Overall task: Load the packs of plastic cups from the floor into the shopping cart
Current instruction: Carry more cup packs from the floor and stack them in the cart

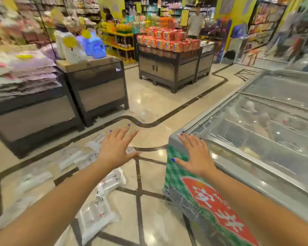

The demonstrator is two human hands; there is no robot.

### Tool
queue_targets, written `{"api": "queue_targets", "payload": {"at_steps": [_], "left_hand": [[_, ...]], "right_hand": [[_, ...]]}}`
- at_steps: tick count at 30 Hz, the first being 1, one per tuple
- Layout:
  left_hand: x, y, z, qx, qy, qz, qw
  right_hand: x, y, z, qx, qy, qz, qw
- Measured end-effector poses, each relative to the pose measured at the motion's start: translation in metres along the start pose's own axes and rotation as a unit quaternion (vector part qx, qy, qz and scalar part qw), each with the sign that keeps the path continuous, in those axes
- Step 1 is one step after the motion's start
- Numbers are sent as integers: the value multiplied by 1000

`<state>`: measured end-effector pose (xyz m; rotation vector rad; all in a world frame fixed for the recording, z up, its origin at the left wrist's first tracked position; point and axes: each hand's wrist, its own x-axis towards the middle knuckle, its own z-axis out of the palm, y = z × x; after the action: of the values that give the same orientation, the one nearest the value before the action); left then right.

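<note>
Several clear packs of plastic cups lie scattered on the shiny tiled floor at the lower left. One pack (pixel 96 217) lies nearest me, another pack (pixel 112 181) just beyond it, and a blurred pack (pixel 73 157) farther left. My left hand (pixel 116 148) is stretched out above the packs with fingers spread and holds nothing. My right hand (pixel 194 157) is also flat and spread, in front of the corner of the chest freezer. No shopping cart is in view.
A glass-topped chest freezer (pixel 256 157) with a green and red side fills the right. Dark display stands (pixel 96 86) with goods line the left, another stand (pixel 169 68) stands ahead. A person (pixel 195 22) stands far back. Open floor (pixel 149 103) lies between.
</note>
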<state>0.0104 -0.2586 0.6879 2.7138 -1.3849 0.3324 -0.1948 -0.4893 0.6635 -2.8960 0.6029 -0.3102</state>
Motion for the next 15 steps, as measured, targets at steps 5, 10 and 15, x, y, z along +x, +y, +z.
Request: {"api": "queue_targets", "payload": {"at_steps": [5, 10, 15], "left_hand": [[30, -44, 18, 18, -1, -50, 999], [75, -82, 40, 15, -20, -133, 991], [123, -105, 58, 3, -33, -183, 983]], "right_hand": [[86, -4, 29, 2, -13, -48, 999], [172, -2, 52, -1, -46, -86, 995], [261, 4, 77, 9, -58, -108, 992]]}}
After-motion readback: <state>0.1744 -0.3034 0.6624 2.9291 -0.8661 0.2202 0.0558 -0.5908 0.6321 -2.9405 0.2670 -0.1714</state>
